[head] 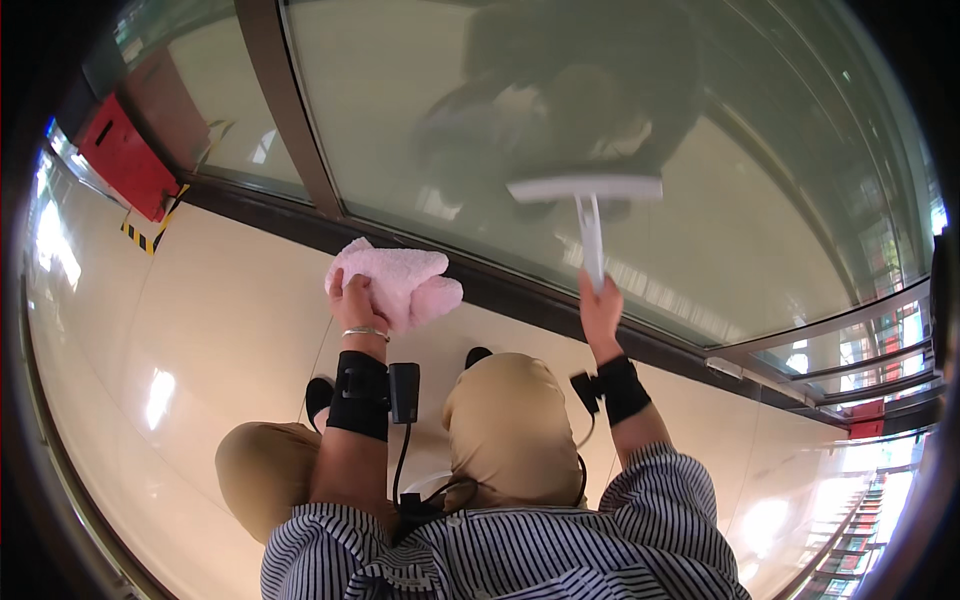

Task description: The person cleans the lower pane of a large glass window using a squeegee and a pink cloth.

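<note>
My right hand [601, 311] is closed around the handle of a white window squeegee [590, 238]. Its wide blade spans sideways over a glass pane [420, 150]; whether it touches the glass I cannot tell. A folded pink terry cloth [405, 277] is gripped in my left hand [354, 304], near the dark bottom frame [517, 289] of the pane. Fingers of that hand press over the cloth's left side, and its thumb is partly hidden. A dim reflection of a person shows in the glass.
At the left, a red box [127, 157] stands against the glass wall, with black-and-yellow tape [139, 237] on the floor around it. A brown upright post [289, 105] divides the panes. Glossy beige tiles [217, 322] cover the floor. Cables [406, 457] hang from the wrist-worn devices.
</note>
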`<state>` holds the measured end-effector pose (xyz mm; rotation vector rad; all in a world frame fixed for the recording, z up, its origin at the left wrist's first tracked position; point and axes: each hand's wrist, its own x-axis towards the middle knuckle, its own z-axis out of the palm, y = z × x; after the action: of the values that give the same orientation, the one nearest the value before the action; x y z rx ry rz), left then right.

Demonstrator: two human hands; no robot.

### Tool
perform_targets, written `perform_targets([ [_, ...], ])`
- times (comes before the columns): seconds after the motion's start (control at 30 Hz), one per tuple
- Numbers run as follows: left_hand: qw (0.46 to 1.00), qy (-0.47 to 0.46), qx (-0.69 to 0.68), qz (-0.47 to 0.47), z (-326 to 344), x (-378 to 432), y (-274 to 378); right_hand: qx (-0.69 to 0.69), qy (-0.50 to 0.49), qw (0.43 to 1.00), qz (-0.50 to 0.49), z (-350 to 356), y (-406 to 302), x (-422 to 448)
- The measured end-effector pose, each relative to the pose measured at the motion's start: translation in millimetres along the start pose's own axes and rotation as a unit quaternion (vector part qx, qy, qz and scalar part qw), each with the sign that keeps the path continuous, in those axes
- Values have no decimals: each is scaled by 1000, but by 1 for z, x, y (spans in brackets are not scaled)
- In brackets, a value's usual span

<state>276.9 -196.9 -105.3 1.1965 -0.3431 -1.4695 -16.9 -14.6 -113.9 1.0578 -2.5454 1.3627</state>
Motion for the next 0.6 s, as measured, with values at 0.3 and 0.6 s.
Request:
perform_targets([
  [0.3,999,-31,-32,-1,-13,0,8,-40,-65,995,57,27,52,-31],
  [0.6,1000,-18,-14,-13,-19,17,4,121,-38,991,42,39,-20,6],
])
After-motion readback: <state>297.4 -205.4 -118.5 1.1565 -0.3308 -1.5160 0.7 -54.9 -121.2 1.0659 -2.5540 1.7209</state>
